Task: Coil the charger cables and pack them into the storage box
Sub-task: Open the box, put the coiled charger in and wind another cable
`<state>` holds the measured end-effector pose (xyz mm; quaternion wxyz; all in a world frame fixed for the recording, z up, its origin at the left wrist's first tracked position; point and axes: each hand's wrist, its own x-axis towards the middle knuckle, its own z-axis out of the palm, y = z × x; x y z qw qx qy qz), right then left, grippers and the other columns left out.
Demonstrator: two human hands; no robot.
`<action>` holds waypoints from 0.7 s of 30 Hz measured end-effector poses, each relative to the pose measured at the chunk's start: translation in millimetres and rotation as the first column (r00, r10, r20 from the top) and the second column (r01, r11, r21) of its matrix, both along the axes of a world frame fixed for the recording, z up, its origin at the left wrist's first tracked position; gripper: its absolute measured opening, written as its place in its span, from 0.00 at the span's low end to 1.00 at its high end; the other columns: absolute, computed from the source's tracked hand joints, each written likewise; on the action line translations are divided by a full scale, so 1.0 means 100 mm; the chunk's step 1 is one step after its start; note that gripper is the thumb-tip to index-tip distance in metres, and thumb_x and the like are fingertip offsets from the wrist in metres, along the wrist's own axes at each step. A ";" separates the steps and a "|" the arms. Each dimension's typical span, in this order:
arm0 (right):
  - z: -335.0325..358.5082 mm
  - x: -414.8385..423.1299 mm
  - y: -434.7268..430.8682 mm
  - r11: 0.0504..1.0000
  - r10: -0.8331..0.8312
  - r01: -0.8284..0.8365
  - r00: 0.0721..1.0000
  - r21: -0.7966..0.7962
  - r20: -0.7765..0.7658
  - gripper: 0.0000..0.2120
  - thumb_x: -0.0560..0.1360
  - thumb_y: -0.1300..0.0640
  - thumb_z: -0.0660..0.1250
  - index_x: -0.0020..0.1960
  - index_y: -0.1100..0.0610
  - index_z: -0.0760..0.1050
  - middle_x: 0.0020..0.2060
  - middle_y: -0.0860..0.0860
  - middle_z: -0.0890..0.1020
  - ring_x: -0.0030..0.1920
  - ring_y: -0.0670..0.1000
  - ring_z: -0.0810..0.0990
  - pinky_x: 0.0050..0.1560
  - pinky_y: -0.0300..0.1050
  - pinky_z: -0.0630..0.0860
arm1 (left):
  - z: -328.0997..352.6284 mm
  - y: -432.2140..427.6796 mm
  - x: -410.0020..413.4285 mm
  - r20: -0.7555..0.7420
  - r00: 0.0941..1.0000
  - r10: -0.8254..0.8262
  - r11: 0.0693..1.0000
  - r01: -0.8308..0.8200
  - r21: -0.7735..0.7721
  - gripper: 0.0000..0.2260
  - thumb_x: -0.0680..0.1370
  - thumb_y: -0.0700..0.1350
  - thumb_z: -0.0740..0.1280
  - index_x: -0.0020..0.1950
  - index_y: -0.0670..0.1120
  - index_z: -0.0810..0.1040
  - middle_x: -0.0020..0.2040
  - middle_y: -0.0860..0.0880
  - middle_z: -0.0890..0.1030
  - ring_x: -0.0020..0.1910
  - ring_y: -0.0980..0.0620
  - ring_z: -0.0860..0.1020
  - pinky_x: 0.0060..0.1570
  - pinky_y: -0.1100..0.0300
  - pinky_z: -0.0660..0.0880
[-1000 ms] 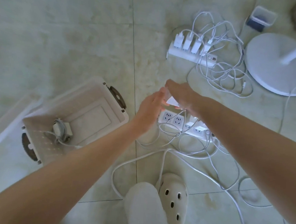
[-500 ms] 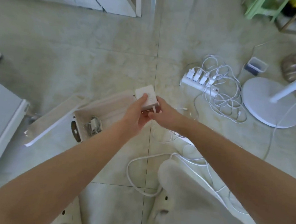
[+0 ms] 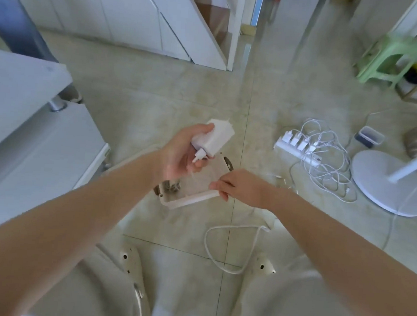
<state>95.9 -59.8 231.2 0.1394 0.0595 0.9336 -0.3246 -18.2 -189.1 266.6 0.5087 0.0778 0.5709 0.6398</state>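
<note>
Left hand (image 3: 180, 153) wraps the charger brick (image 3: 213, 139), held over the storage box (image 3: 192, 196) on the floor. Right hand (image 3: 240, 188) pinches its cable (too thin to trace). Brick rigid, light; cable limp, so coil near the plug.

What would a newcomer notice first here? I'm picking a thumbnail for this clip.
First, the white charger held up mid-frame in the left hand, its cable plugged in below. Under it, the right hand pinches something thin, too fine to make out, over the storage box on the floor. To the right, a power strip sits in a tangle of white cables beside a round fan base.
</note>
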 end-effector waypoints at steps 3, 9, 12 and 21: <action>0.06 0.05 0.01 0.998 -0.008 0.010 1.000 0.067 -0.030 0.21 0.78 0.46 0.58 0.31 0.55 0.69 0.27 0.49 0.69 0.27 0.47 0.66 0.34 0.36 0.65 | 0.17 -0.35 0.08 -0.136 0.965 -0.225 0.966 0.202 -0.162 0.16 0.69 0.55 0.66 0.46 0.43 0.74 0.28 0.47 0.73 0.22 0.53 0.67 0.21 0.66 0.59; 0.07 0.22 -0.01 0.962 0.034 -0.035 0.999 0.272 0.006 0.17 0.80 0.48 0.56 0.36 0.54 0.71 0.28 0.45 0.70 0.30 0.42 0.68 0.33 0.36 0.62 | 0.05 -0.70 0.35 -0.336 0.622 -0.707 0.645 0.374 -0.666 0.15 0.78 0.52 0.65 0.48 0.40 0.77 0.30 0.44 0.75 0.19 0.51 0.69 0.20 0.66 0.65; 0.08 0.28 0.05 0.946 0.011 -0.008 1.000 0.324 -0.007 0.19 0.80 0.47 0.55 0.31 0.48 0.68 0.27 0.44 0.71 0.30 0.43 0.69 0.33 0.34 0.62 | -0.15 -0.70 0.36 -0.405 0.614 -0.677 0.662 0.268 -0.700 0.12 0.77 0.53 0.66 0.46 0.43 0.77 0.34 0.46 0.78 0.20 0.52 0.72 0.20 0.65 0.68; 0.15 0.37 -0.02 0.922 -0.156 0.193 0.979 0.335 -0.135 0.18 0.80 0.51 0.55 0.36 0.54 0.76 0.24 0.45 0.69 0.25 0.43 0.66 0.30 0.35 0.62 | -0.43 -0.43 0.35 -0.609 0.670 -0.423 0.821 -0.001 -0.571 0.15 0.77 0.56 0.63 0.57 0.47 0.76 0.44 0.44 0.81 0.36 0.41 0.83 0.24 0.60 0.74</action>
